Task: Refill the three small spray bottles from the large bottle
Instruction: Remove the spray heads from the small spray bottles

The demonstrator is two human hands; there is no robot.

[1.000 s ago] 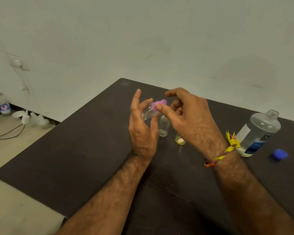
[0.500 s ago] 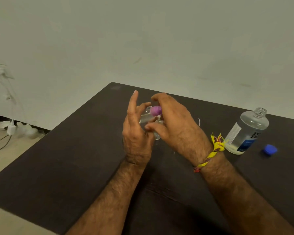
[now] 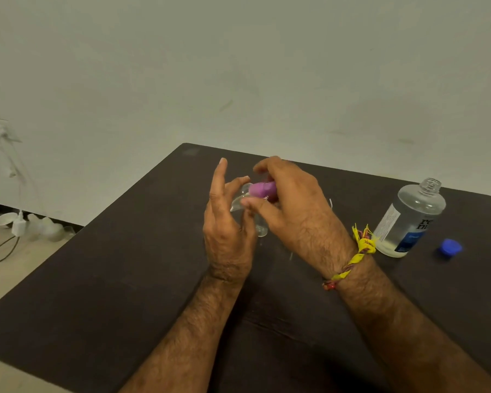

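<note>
My left hand (image 3: 227, 231) holds a small clear spray bottle (image 3: 240, 201) tilted above the dark table (image 3: 111, 279), index finger stretched up. My right hand (image 3: 292, 205) grips the bottle's purple spray cap (image 3: 262, 189) between thumb and fingers. A second small clear bottle (image 3: 261, 229) stands on the table just behind my hands, mostly hidden. A third small bottle is not visible. The large clear bottle (image 3: 408, 219) stands open at the right, partly filled, with its blue cap (image 3: 449, 247) lying beside it.
The table's left edge drops to a floor with a cable (image 3: 0, 253), a white plug (image 3: 19, 225) and some pale plastic items (image 3: 44, 226) by the wall. A plain wall (image 3: 238, 66) rises behind the table.
My right hand has closed around the purple cap on the bottle held in my left hand. The yellowish small bottle seen earlier is now hidden behind my right hand.
</note>
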